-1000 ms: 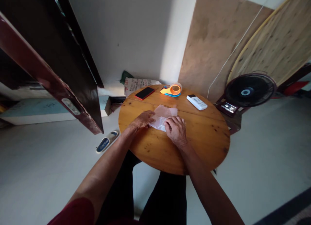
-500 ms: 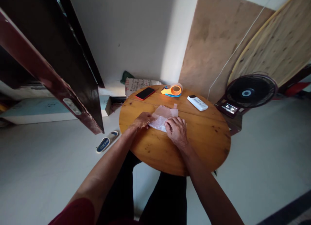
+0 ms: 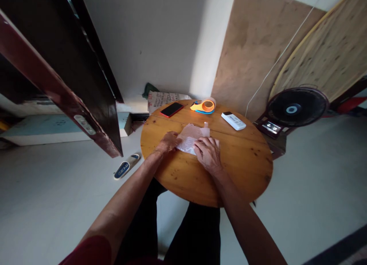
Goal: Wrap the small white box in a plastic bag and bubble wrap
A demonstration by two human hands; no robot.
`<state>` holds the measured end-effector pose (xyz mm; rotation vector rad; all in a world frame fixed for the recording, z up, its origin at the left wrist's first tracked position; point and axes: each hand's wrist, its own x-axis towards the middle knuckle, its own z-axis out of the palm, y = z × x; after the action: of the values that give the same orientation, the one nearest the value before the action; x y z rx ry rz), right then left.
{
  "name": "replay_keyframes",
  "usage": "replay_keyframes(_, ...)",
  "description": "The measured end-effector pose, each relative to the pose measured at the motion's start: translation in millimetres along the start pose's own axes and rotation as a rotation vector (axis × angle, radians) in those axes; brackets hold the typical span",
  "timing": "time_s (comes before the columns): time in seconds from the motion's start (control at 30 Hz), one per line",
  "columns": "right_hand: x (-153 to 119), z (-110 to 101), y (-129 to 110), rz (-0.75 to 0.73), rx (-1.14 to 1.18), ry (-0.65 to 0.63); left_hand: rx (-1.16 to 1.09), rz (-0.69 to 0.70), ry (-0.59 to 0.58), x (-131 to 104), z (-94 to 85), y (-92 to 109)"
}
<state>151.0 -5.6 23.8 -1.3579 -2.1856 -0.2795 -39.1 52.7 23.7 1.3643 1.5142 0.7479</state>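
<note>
A piece of translucent white bubble wrap (image 3: 187,138) lies folded on the round wooden table (image 3: 183,185), with a short strip of clear tape (image 3: 206,125) sticking out past its upper right corner. At its left edge, my left hand (image 3: 169,142) grips the wrap with closed fingers, the thumb side toward it. My right hand (image 3: 208,152) covers the lower right part, its curled fingers pressed together on the wrap. The fingertips of both hands are partly hidden. Beyond the wrap stands an orange and blue tape dispenser (image 3: 203,106) with a roll on it.
A phone with a red edge (image 3: 171,109) lies at the table's back left, and a white device with a dark end (image 3: 233,121) at the back right. To the right is a black fan (image 3: 292,109). A slipper (image 3: 126,167) rests on the floor left, near an open door (image 3: 83,121).
Both hands stay on the bubble wrap. My right fingers have shifted slightly left and flattened a little; the wrap is nearly unmoved.
</note>
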Motion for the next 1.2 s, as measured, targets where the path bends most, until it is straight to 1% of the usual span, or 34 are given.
replay_keyframes(0.1, 0, -1, -1, 0.009, -0.020, -0.017, -0.028, 0.022, -0.037, -5, 1.4, 5)
replay_keyframes(0.23, 1, -4, -4, -0.007, -0.046, -0.054, -0.087, 0.052, -0.022, -8, 6.4, 13)
replay_keyframes(0.3, 1, -5, -5, -0.014, -0.056, -0.067, -0.104, 0.069, -0.033, -9, 8.9, 17)
replay_keyframes(0.63, 2, -6, -6, -0.021, -0.059, -0.074, -0.122, 0.105, -0.096, -15, 17.3, 29)
replay_keyframes(0.83, 3, -7, -6, 0.001, -0.022, -0.075, -0.103, 0.104, -0.115, -13, 24.6, 36)
replay_keyframes(1.07, 0, -6, -4, 0.046, 0.078, -0.009, -0.110, 0.137, -0.141, -15, 28.0, 39)
replay_keyframes(1.2, 0, -3, -2, 0.041, 0.105, 0.007, -0.058, 0.139, -0.156, -18, 27.3, 43)
